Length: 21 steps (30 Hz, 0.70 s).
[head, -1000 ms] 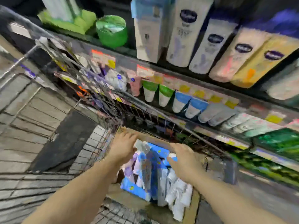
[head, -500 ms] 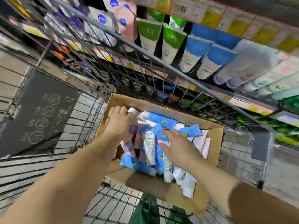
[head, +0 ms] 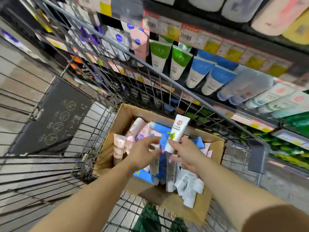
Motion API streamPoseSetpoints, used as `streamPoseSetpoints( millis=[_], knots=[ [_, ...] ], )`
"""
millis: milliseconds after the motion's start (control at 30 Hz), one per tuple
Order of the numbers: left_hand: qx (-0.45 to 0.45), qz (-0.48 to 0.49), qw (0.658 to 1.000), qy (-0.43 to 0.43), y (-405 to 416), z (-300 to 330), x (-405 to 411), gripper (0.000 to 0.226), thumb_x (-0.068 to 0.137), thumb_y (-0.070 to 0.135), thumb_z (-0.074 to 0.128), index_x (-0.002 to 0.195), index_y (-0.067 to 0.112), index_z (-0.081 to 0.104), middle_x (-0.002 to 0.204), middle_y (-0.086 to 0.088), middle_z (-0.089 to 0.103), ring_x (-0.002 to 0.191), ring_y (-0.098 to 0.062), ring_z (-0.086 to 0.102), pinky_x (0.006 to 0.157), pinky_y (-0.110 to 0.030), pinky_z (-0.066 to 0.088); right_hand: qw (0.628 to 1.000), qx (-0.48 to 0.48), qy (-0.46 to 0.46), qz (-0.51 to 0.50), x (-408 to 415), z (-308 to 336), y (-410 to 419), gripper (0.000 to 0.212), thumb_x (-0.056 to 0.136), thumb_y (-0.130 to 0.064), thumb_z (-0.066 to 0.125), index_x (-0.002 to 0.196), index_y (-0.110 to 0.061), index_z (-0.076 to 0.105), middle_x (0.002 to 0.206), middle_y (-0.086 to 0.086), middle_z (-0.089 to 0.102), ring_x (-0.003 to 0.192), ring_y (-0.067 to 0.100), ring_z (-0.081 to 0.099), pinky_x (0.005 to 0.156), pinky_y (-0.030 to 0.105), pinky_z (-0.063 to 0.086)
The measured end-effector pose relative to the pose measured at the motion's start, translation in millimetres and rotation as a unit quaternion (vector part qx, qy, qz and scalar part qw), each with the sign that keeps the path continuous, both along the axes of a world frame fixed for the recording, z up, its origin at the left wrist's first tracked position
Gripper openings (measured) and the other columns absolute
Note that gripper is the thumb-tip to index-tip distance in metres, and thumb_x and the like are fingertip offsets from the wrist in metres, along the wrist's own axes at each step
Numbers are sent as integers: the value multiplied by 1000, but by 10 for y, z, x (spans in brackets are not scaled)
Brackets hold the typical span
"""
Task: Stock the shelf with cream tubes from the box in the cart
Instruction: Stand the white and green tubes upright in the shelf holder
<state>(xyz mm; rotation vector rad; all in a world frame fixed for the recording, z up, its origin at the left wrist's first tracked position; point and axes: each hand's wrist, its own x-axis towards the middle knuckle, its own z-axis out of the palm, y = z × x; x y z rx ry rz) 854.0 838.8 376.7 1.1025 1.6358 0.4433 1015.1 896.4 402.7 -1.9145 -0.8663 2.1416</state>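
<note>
A cardboard box (head: 215, 148) sits in the wire cart (head: 93, 124), filled with several cream tubes in blue, white and pink. My right hand (head: 185, 154) pinches a white tube with a red logo (head: 178, 131) and holds it upright above the box. My left hand (head: 142, 152) hovers just left of that tube, its fingers curled toward the tube's lower end; whether they touch it is unclear. The shelf (head: 217, 42) behind the cart holds rows of green-capped, blue-capped and pink tubes.
The cart's top rail (head: 167, 76) runs diagonally between the box and the shelf. A dark sign panel (head: 53, 118) hangs on the cart's left wall. Green items (head: 150, 218) lie under the cart floor near me. Lower shelves at the right hold green packages (head: 294, 153).
My right hand has lifted a white tube out of the box and stood it upright. My left hand left the box's far left corner and came in beside the tube.
</note>
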Motion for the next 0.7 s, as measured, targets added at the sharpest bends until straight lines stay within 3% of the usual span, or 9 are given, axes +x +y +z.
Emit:
streamPoseSetpoints(
  millis=[100,200,333,433,533,700],
  knots=[
    [-85,92,987,103,-188,-317,109,38,84,24,71,117,10,58,105,2,61,95,-19,62,76,-27,47,999,14,-19,25,155,-94,-21,16,95,-23,59,110,-22,54,123,6,62,107,24,62,91,43,53],
    [-147,142,974,102,-337,-512,316,51,78,24,77,117,11,46,99,-2,59,99,-26,62,74,-30,45,1000,9,-18,12,267,-169,-56,11,94,-20,60,103,-24,55,117,7,65,107,26,63,97,46,51],
    [-156,165,966,123,-381,-680,417,56,72,26,81,115,13,46,101,-5,64,96,-27,62,78,-36,51,1000,2,-25,10,429,-213,-142,19,93,-18,62,110,-21,54,115,5,66,106,23,63,98,44,50],
    [-185,182,960,101,-383,-667,380,56,71,24,81,116,8,53,106,-8,65,98,-25,63,80,-33,51,999,-1,-31,8,522,-175,-188,26,91,-17,63,116,-20,55,113,5,68,105,24,65,97,45,50],
    [-189,195,959,86,-417,-514,262,42,71,24,80,107,11,62,98,-4,68,89,-19,65,78,-33,56,999,0,-33,5,545,-66,-212,20,89,-17,65,108,-23,58,111,6,69,105,27,65,98,48,50],
    [-146,229,962,-25,-370,41,77,53,71,13,80,118,6,57,97,-7,70,81,-16,68,67,-31,59,1000,17,-2,18,407,436,-210,28,93,-13,58,120,-16,52,115,5,64,101,22,62,86,38,53]
  ],
)
